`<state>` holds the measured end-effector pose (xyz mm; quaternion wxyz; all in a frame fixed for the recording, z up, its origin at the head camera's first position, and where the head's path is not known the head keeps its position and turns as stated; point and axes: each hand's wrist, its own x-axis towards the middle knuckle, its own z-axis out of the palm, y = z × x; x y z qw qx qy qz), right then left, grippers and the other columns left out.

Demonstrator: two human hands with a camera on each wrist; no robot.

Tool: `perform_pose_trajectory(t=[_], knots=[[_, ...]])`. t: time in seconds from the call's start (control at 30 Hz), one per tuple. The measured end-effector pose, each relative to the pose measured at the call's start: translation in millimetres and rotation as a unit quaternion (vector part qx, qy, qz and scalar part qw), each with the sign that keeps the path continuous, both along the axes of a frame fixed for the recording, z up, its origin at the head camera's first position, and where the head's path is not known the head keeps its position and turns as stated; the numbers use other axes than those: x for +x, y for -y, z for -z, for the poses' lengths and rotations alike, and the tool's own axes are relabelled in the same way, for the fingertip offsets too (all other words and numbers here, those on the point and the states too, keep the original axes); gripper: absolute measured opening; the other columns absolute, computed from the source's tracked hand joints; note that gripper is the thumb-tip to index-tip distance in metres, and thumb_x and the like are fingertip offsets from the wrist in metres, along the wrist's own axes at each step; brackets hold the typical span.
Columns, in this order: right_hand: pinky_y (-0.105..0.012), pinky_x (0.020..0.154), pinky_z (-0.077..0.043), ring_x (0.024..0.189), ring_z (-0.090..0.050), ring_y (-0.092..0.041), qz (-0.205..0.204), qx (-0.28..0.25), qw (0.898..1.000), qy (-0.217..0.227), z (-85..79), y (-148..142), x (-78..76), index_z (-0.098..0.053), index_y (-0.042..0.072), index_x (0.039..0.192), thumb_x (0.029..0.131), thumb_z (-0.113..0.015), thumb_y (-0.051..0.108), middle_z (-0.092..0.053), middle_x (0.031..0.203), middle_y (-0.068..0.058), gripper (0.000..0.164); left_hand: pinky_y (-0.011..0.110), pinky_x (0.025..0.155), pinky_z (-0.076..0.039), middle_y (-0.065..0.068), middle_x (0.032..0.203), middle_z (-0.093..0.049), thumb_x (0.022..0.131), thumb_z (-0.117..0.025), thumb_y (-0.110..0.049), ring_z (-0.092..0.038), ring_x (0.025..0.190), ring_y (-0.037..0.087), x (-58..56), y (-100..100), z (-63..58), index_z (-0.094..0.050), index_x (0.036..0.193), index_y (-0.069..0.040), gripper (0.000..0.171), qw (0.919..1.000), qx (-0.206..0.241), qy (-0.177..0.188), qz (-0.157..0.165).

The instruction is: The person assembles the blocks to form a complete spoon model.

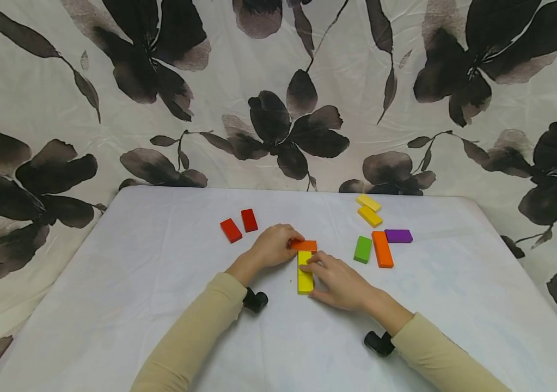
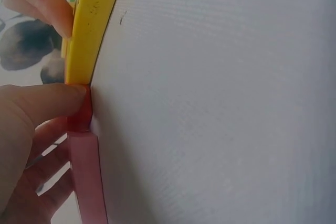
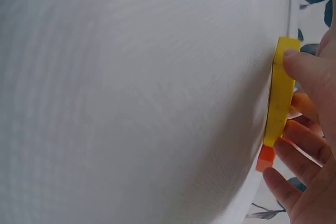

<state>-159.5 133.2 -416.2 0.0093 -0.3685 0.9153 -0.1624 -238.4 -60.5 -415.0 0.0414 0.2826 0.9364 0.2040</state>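
Observation:
A yellow block point(image 1: 305, 275) lies flat on the table, its long side running away from me. An orange block point(image 1: 304, 246) sits crosswise at its far end, together forming a T. My left hand point(image 1: 274, 246) holds the left end of the orange block; in the left wrist view the thumb point(image 2: 58, 99) presses on a reddish block face point(image 2: 81, 115). Below that face a pinkish-red block point(image 2: 88, 177) shows beside the fingers. From the right, my right hand point(image 1: 339, 283) grips the yellow block, thumb at its near end and fingers along its side and top.
Two red blocks point(image 1: 231, 231) lie at the left. To the right are a green block point(image 1: 362, 249), another orange block point(image 1: 383, 249) and a purple block point(image 1: 398, 236). Two more yellow blocks point(image 1: 369, 216) lie near the table's far edge. A flower-patterned cloth point(image 1: 200, 98) hangs behind.

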Motion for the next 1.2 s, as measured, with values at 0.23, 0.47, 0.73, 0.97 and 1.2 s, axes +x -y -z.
perform_pose_trajectory(t=[0.23, 0.47, 0.73, 0.97, 1.2], knots=[[-0.029, 0.081, -0.048, 0.093, -0.052, -0.013, -0.001, -0.001, 1.000, -0.007, 0.7, -0.2, 0.3, -0.055, 0.015, 0.127, 0.079, -0.071, 0.031, -0.047, 0.120, -0.003, 0.053, 0.025, 0.081, -0.048, -0.002, 0.103, -0.065, 0.079, -0.071, -0.020, -0.054, 0.086, 0.013, -2.1, 4.2, 1.2, -0.067, 0.113, -0.015, 0.034, 0.9999, -0.013, -0.009, -0.005], [-0.028, 0.081, -0.048, 0.092, -0.051, -0.012, -0.003, -0.008, 1.000, -0.006, 1.0, -0.6, 1.1, -0.055, 0.014, 0.127, 0.079, -0.071, 0.030, -0.047, 0.120, -0.003, 0.053, 0.025, 0.080, -0.046, -0.002, 0.098, -0.064, 0.079, -0.071, -0.020, -0.052, 0.084, 0.013, -3.1, 6.4, 2.9, -0.068, 0.109, -0.015, 0.031, 0.9998, -0.009, 0.013, -0.013], [-0.033, 0.092, -0.046, 0.106, -0.051, -0.017, 0.001, -0.005, 1.000, 0.006, -1.0, -1.9, 1.4, -0.053, 0.016, 0.129, 0.080, -0.070, 0.032, -0.048, 0.125, -0.004, 0.054, 0.024, 0.080, -0.046, -0.002, 0.098, -0.064, 0.080, -0.071, -0.021, -0.051, 0.083, 0.014, -2.2, 6.3, 2.0, -0.069, 0.109, -0.016, 0.030, 0.9996, 0.001, 0.020, -0.021], [-0.036, 0.097, -0.043, 0.113, -0.050, -0.019, 0.026, -0.024, 0.999, -0.004, -7.4, -6.8, -0.1, -0.054, 0.016, 0.127, 0.082, -0.068, 0.028, -0.050, 0.126, -0.002, 0.049, 0.024, 0.079, -0.046, -0.002, 0.097, -0.064, 0.080, -0.071, -0.021, -0.050, 0.083, 0.014, -2.4, 6.5, 0.7, -0.069, 0.110, -0.015, 0.030, 0.9993, 0.003, 0.029, -0.023], [-0.038, 0.096, -0.044, 0.113, -0.049, -0.019, 0.079, -0.064, 0.995, 0.001, -16.2, -19.6, -6.2, -0.055, 0.016, 0.126, 0.082, -0.069, 0.022, -0.053, 0.122, -0.001, 0.047, 0.023, 0.071, -0.043, -0.002, 0.092, -0.063, 0.079, -0.072, -0.019, -0.049, 0.078, 0.014, -2.5, 5.7, 0.2, -0.070, 0.108, -0.014, 0.029, 0.9992, 0.009, 0.032, -0.022]])
